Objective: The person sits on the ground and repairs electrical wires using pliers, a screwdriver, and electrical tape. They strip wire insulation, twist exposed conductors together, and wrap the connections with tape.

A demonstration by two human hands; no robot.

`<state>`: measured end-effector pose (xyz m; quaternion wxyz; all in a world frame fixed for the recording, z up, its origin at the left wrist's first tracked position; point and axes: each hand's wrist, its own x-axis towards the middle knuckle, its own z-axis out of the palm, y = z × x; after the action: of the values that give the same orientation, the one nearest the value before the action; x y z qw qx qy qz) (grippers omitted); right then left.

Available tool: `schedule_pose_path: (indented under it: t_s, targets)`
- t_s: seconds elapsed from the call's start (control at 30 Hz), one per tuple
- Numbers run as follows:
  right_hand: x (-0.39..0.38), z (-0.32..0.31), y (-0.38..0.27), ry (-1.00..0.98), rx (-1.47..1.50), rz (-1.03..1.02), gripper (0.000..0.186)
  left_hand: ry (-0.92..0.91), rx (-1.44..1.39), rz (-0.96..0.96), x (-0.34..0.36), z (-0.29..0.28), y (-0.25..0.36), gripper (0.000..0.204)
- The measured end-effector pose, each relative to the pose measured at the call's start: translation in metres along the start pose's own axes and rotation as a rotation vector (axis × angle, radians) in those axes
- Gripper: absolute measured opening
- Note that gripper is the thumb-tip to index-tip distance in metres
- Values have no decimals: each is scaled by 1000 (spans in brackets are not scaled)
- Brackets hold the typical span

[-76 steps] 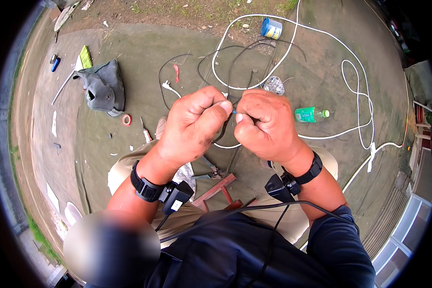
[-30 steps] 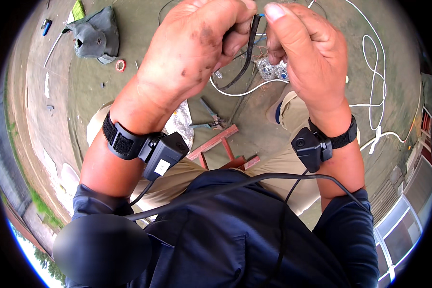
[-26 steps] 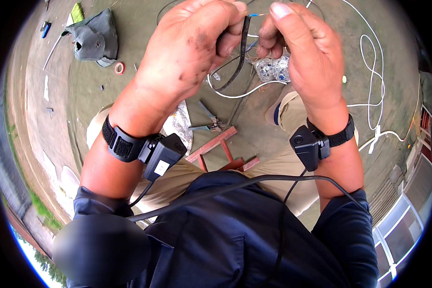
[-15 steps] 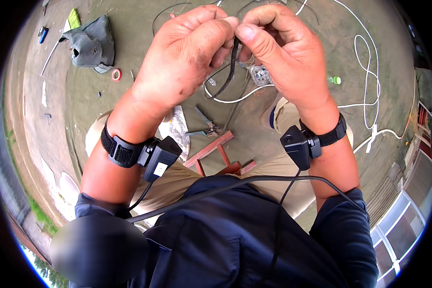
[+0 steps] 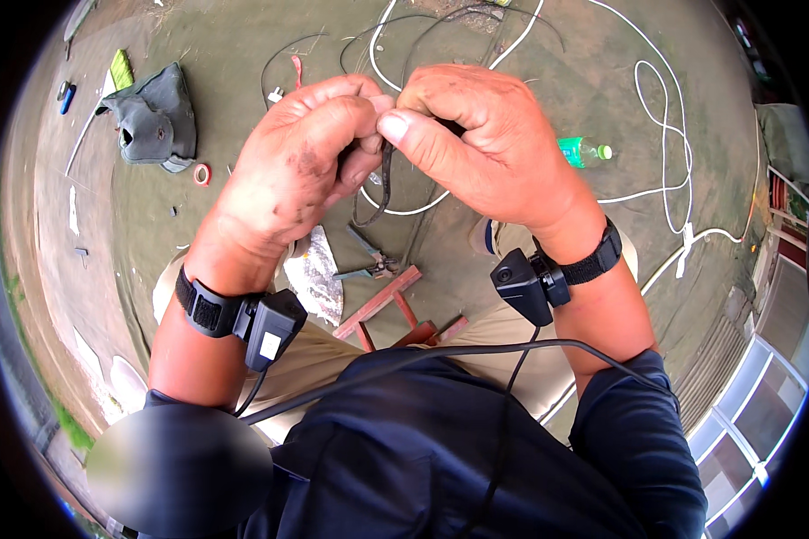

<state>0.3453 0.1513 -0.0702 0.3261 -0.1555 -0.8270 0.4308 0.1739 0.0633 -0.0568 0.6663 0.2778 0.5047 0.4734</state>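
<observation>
My left hand (image 5: 288, 162) and my right hand (image 5: 481, 148) meet in front of me, both with closed, pinched fingers. A black cable (image 5: 385, 180) hangs in a bend from between them, its upper end covered by fingertips. The left fingers grip this cable; what exactly the right thumb and fingers pinch is hidden. Behind and below the hands, a white cable (image 5: 395, 210) curves across the green ground sheet (image 5: 216, 54). Nearer my body lie pliers (image 5: 382, 267) and a silvery patterned piece (image 5: 319, 287).
A red wooden piece (image 5: 377, 305) lies between my legs. To the right are a green plastic bottle (image 5: 584, 153) and looped white cord (image 5: 665, 189); to the left, a grey bag (image 5: 157, 117), a tape roll (image 5: 201, 174) and a blue object (image 5: 68, 101). Metal frames (image 5: 764, 404) stand at the right edge.
Both hands have come down and left since about a second ago and are now pressed together. The blue wire seen between them earlier is covered by fingers.
</observation>
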Motion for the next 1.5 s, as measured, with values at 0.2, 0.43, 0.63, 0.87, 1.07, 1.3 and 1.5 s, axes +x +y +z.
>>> schedule_pose_path:
  t_s: [0.2, 0.43, 0.63, 0.87, 1.07, 1.3, 1.5]
  targets:
    - [3, 8, -12, 87, 93, 115, 19, -42, -254, -16, -2, 3, -1, 14]
    - [6, 17, -21, 178, 42, 86, 19, -14, -321, 17, -4, 5, 3, 13]
    - [7, 21, -19, 210, -37, 2, 18, 33, -307, 17, -6, 7, 5, 16]
    - [6, 20, -19, 210, -69, 4, 17, 108, -265, 46, -6, 13, 9, 16]
    - [4, 20, -9, 247, 145, 141, 21, 137, -30, 188, -1, 5, 4, 19]
    - [-4, 12, -8, 207, 543, 419, 24, 137, 41, 203, -4, 10, 7, 21]
    - [-6, 11, -9, 175, 593, 404, 17, 93, 21, 215, -5, 5, 3, 20]
